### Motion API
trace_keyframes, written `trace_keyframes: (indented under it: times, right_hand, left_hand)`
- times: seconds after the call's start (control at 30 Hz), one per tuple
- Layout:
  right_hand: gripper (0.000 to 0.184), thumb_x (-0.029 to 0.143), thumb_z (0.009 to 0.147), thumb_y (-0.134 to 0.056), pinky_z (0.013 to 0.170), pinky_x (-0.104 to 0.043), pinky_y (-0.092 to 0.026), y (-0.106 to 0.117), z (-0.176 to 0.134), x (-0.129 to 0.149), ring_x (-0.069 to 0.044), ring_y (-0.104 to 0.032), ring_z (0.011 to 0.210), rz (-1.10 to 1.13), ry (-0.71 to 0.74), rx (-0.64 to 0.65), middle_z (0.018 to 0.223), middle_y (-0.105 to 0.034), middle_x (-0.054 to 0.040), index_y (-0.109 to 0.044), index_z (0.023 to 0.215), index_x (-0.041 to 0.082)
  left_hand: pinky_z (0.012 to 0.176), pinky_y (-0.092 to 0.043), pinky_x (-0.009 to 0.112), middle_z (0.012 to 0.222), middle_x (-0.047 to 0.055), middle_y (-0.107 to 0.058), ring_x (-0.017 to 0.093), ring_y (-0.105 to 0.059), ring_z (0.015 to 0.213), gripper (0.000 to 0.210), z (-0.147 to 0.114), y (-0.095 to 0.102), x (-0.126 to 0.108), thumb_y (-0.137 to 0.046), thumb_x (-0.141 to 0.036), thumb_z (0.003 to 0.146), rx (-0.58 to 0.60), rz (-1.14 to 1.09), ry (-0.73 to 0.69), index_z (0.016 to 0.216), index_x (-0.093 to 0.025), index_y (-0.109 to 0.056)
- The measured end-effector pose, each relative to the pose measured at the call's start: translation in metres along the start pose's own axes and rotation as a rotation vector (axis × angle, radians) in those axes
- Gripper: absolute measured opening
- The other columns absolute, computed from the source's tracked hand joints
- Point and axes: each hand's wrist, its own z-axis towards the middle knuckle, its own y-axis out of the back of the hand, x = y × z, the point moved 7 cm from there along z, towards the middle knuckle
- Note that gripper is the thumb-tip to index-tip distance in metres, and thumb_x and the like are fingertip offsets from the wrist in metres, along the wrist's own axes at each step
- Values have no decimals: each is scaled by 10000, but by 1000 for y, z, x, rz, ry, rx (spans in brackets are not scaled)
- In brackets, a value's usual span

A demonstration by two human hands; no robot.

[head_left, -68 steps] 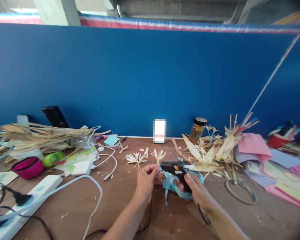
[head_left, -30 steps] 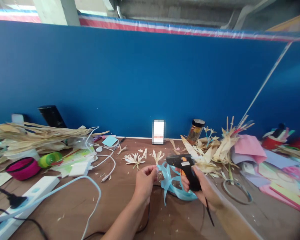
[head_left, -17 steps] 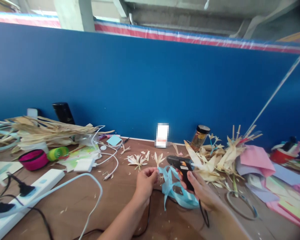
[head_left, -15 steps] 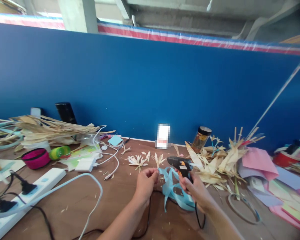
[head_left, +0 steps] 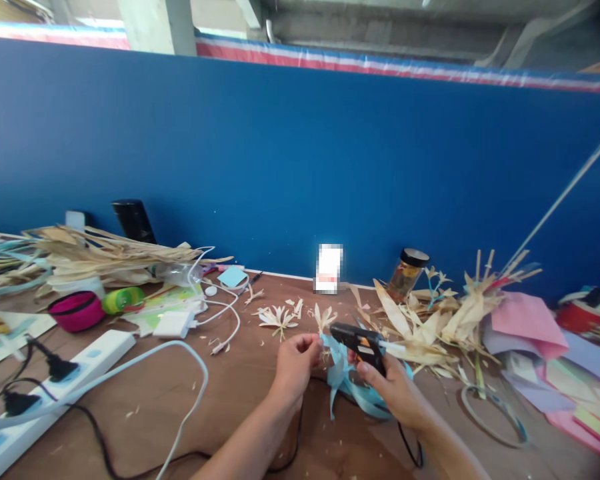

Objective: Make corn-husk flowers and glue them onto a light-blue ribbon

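My left hand [head_left: 297, 363] is closed in a pinch on the end of a light blue ribbon [head_left: 347, 387], which hangs in loops down to the table. My right hand [head_left: 390, 380] grips a black glue gun [head_left: 357, 339] with a clear glue stick at its back. The gun's nozzle points left, close to the ribbon by my left fingertips. Just behind the pinch stands a pale flower of dried husk [head_left: 324, 317]; whether my fingers touch it I cannot tell. Another husk flower [head_left: 279, 317] lies to the left.
A white power strip [head_left: 63, 393] with black plugs sits at left, and a pale cable [head_left: 200, 373] loops across the table. Dried husks [head_left: 430, 327], a jar [head_left: 407, 273] and coloured paper [head_left: 533, 320] crowd the right. A blue partition [head_left: 300, 147] rises behind.
My right hand has brought the glue gun a little left and toward the ribbon end. My left hand keeps its pinch on the ribbon. The view has shifted slightly.
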Motion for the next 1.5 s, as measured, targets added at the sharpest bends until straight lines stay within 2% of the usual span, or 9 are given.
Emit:
trace_keyframes:
  times: [0.2,0.43,0.53,0.8,0.97,1.3,1.5]
  right_hand:
    - [360,432,790,-510,756,-325,-456,4,2,-2,-224,-585,821,-104,12,-27,876,-651,-85,-595,956,124]
    - [418,486,824,-418,690,-295,-477,-2,2,-1,-208,-600,757,-62,34,46,829,-657,-85,-601,907,119]
    - [445,489,850,-358,685,-291,-474,-1,2,1,-206,-601,761,-70,47,34,821,-655,-90,-606,864,121]
    - [440,485,858,-332,628,-273,-445,2,0,-1,-209,-581,760,-221,78,-13,791,-641,-75,-597,839,134]
    - [426,481,862,-315,608,-250,-431,2,-2,6,-180,-561,692,-263,96,-3,732,-614,-49,-566,757,154]
    - [391,448,871,-320,552,-233,-401,4,-1,6,-151,-510,598,-383,121,-35,642,-561,-14,-544,740,156]
    - [355,429,868,-346,524,-222,-378,2,-1,8,-135,-483,569,-411,141,2,624,-543,1,-523,720,161]
  left_hand:
    - [460,-354,165,549,6,-595,50,-447,456,213,0,0,-1,-704,-272,583,-2,10,-3,693,-93,-671]
    - [448,-342,177,528,3,-574,59,-428,449,203,0,1,-2,-673,-266,607,-12,115,-31,707,-89,-674]
    - [431,-325,176,503,-7,-547,59,-411,438,207,0,-1,-2,-671,-268,608,-5,118,-32,709,-87,-671]
    - [424,-307,164,511,-6,-555,47,-398,430,211,0,-2,1,-676,-278,613,21,97,-32,704,-88,-667]
    - [434,-330,172,521,4,-575,57,-430,433,221,-1,-2,2,-673,-293,618,29,90,-19,710,-92,-666]
    - [430,-318,167,487,-21,-545,48,-409,419,205,0,-3,3,-680,-299,613,39,81,-25,680,-107,-664]
    - [446,-338,177,516,-5,-576,64,-449,441,218,0,-3,2,-685,-300,601,26,73,-18,696,-104,-668]
